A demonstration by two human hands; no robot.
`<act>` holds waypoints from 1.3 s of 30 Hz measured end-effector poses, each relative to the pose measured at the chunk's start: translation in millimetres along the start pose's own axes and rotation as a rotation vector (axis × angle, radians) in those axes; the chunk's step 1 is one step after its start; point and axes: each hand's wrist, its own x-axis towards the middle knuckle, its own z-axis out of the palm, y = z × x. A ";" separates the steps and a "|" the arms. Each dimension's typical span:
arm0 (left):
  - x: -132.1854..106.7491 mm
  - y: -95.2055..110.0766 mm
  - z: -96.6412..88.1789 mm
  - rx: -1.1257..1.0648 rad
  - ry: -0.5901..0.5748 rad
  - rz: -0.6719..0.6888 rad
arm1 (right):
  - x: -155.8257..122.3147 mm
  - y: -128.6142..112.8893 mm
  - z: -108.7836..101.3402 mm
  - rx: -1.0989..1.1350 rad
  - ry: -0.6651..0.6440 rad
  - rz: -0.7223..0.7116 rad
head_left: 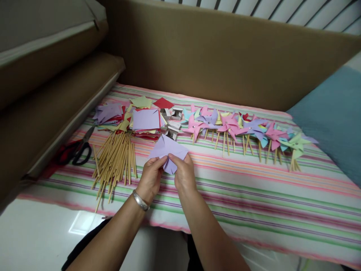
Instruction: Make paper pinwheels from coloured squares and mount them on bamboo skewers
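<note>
Both hands work at the near centre of a striped fabric-covered surface (254, 195). The left hand (150, 177) and the right hand (184, 175) together pinch a lavender square paper sheet (166, 147), which is partly folded. The fingertips of both hands close on the sheet's lower folded edge, thumbs on top. The sheet is held just above the fabric, tilted away from the person, between the two hands. A silver metal bangle (140, 200) sits on the left wrist.

Surrounding items:

- A loose bundle of thin wooden sticks (115, 162) lies just left of the left hand, fanned out toward the near edge.
- A pair of scissors with red and black handles (77, 148) lies at the left edge of the fabric, well apart from the hands.
- A stack of coloured paper squares (145, 120), topped by a lavender sheet, lies behind the held sheet.
- Small white open boxes (172, 120) stand just right of that stack.
- A row of finished paper pinwheels on sticks (239, 130), in pink, lavender, yellow and pale green, lies to the right, along the far side.
- A brown padded wall (225, 56) stands behind the surface.
</note>
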 end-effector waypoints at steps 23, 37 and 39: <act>12.7 54.9 -21.1 -0.034 0.110 -0.010 | -1.9 6.9 -17.5 -0.970 -0.546 -0.723; 7.8 46.3 -15.7 0.117 -0.012 0.025 | 0.7 -6.0 -5.7 -0.644 -0.372 -0.183; 6.8 44.2 -14.4 0.113 -0.022 0.018 | 1.4 -6.1 -5.0 -0.596 -0.332 -0.115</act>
